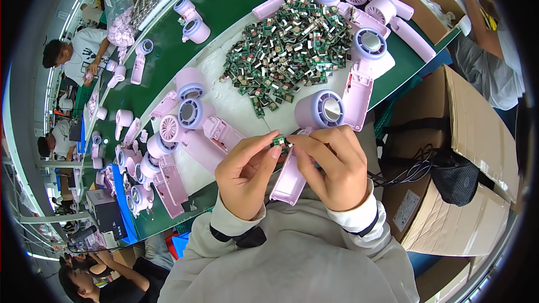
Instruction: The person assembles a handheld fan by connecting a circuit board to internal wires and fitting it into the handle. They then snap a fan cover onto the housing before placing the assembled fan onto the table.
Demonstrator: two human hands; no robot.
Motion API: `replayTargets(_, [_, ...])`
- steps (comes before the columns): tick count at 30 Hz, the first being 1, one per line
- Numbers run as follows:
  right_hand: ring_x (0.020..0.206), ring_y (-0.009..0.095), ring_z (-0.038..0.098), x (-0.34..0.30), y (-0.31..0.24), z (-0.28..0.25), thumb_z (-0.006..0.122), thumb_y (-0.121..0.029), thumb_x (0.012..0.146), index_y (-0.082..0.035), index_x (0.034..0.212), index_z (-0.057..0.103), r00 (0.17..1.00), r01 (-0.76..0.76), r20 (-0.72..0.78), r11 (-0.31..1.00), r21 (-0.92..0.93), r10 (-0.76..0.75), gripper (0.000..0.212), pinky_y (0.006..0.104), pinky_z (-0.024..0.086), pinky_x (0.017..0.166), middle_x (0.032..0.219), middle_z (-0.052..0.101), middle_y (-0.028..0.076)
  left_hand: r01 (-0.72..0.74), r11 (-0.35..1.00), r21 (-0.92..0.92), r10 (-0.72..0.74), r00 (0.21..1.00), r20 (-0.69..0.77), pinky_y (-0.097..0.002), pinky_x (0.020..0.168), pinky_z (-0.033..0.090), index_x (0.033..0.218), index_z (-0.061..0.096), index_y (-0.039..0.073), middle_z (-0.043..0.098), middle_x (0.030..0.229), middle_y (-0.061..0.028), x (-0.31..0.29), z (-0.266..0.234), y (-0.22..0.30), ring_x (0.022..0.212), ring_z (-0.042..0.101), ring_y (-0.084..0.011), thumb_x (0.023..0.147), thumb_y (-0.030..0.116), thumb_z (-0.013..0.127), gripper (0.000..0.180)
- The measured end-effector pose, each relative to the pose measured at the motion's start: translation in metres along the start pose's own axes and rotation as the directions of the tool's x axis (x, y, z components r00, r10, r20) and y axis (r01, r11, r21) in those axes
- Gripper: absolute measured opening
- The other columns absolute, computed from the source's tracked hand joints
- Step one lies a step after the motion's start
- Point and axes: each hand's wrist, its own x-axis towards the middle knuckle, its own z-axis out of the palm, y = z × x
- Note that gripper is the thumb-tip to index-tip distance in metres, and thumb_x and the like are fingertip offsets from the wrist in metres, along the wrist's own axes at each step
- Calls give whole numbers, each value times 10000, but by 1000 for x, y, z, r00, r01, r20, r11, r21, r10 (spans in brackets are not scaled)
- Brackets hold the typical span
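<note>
Between the thumb and index finger of my left hand (pixel 245 169) is a small green circuit board (pixel 280 142). My right hand (pixel 335 164) is closed, its fingertips at the board's right edge; part of its grip is hidden. Beneath that hand runs the open handle shell (pixel 289 182) of a lilac handheld fan, hollow side up. A round fan head (pixel 321 109) with a silvery centre disc sits just beyond my right fingers. Whether it joins that shell is hidden by my hand.
A large heap of circuit boards (pixel 289 50) lies on a white sheet (pixel 216 73) over the green table (pixel 163 87). Lilac fan parts (pixel 191 115) lie left of my hands, more at far right. Cardboard boxes (pixel 432 129) stand at right. Other people sit at the left.
</note>
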Motion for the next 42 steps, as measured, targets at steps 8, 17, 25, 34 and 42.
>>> replayTargets(8, [800,267,618,2,1,3,784,2,774,-54,988,729,999,26,-27,998,-53,-27,228,369,507,689,922,653,71,-60,995,82,58,998,30,-254,820,553,1257,672,-45,687,1138,-142,0,2,4,997,676,-151,962,-62,650,296])
replayTargets(17, [774,262,614,4,0,6,785,2,782,-41,997,722,997,79,-21,996,-33,-80,227,362,502,668,903,642,75,-187,949,252,192,981,4,-262,792,558,1220,705,-35,699,1105,-157,-1,-1,-1,940,703,-178,931,-78,677,294])
replayTargets(25, [678,213,589,-3,-27,18,773,50,755,-16,986,748,993,-63,-94,991,118,75,242,320,482,588,833,620,69,-350,771,533,420,907,-13,-304,785,588,1209,716,-34,690,1134,-179,-16,0,2,964,722,-223,884,-116,700,335])
replayTargets(34, [654,164,575,-3,-28,15,770,50,783,17,997,759,987,-133,-58,964,228,150,217,292,487,587,819,617,69,-381,765,520,321,925,205,-326,864,583,1338,627,-35,636,1257,-193,-10,-19,22,1079,693,-254,892,-107,695,457])
replayTargets(42, [706,177,568,1,-31,7,699,40,841,30,1030,717,988,-32,-135,961,275,72,190,293,471,639,879,623,82,598,787,-154,-432,712,554,-386,1047,500,1563,290,10,596,1356,-192,24,-52,66,1166,654,-285,870,-101,671,799])
